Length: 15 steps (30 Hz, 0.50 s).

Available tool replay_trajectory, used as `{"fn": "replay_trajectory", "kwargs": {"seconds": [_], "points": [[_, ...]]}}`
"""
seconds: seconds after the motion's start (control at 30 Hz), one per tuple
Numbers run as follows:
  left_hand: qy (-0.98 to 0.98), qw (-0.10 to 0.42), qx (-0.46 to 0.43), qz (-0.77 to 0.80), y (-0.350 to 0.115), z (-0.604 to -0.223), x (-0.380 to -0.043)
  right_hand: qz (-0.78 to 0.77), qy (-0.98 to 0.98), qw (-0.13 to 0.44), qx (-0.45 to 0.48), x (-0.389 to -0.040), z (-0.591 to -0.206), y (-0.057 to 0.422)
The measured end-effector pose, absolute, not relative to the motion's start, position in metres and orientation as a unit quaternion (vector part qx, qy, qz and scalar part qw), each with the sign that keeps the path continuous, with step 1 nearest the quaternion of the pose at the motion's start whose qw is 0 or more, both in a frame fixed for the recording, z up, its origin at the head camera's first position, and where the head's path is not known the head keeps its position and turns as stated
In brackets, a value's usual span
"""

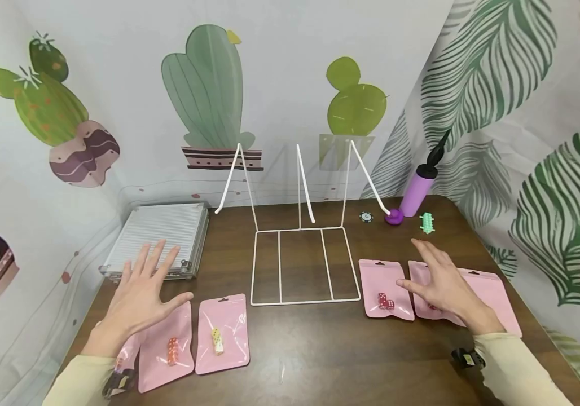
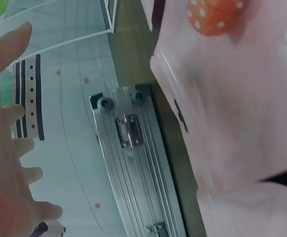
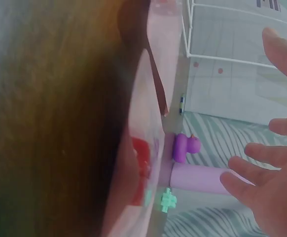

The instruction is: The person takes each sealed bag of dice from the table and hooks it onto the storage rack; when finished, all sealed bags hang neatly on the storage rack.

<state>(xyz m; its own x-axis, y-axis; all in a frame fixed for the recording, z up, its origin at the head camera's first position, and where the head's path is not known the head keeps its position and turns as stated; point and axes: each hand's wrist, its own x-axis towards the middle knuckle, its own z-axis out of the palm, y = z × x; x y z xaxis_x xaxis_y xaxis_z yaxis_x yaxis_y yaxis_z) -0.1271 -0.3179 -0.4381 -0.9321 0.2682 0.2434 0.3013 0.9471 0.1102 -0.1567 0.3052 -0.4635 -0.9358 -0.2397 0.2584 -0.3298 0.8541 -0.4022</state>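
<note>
My left hand [image 1: 143,301] is held with fingers spread above pink pouches at the left, holding nothing. Under it lie a pouch [image 1: 155,369] with orange dice [image 1: 172,351] and, mostly hidden by the wrist, another pouch [image 1: 130,351]. Beside them is a pouch [image 1: 233,332] with yellow dice [image 1: 217,341]. At the right, my right hand [image 1: 444,285] hovers with extended fingers, also holding nothing. It partly covers a pink pouch [image 1: 418,273] with something red inside. A pouch [image 1: 371,276] with red dice [image 1: 385,301] lies to its left, another pouch [image 1: 495,299] to its right.
A white wire rack [image 1: 255,268] with three upward-slanting arms stands mid-table. Behind the left hand sits a silver case [image 1: 163,234]. A poker chip [image 1: 366,216], purple duck [image 1: 394,217], purple hand pump [image 1: 417,194] and green toy [image 1: 427,223] are at the back right.
</note>
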Motion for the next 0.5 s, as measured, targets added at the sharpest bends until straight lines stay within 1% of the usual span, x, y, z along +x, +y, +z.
{"fn": "replay_trajectory", "kwargs": {"seconds": [0.27,0.5], "points": [[-0.973,0.13,-0.173,-0.08,-0.307,-0.434,-0.135,0.221,-0.959,0.101,0.146,-0.151,-0.471,0.296],[-0.971,0.134,-0.188,-0.069,-0.293,-0.435,-0.142,0.212,-0.961,0.094,0.149,-0.148,-0.477,0.288]]}}
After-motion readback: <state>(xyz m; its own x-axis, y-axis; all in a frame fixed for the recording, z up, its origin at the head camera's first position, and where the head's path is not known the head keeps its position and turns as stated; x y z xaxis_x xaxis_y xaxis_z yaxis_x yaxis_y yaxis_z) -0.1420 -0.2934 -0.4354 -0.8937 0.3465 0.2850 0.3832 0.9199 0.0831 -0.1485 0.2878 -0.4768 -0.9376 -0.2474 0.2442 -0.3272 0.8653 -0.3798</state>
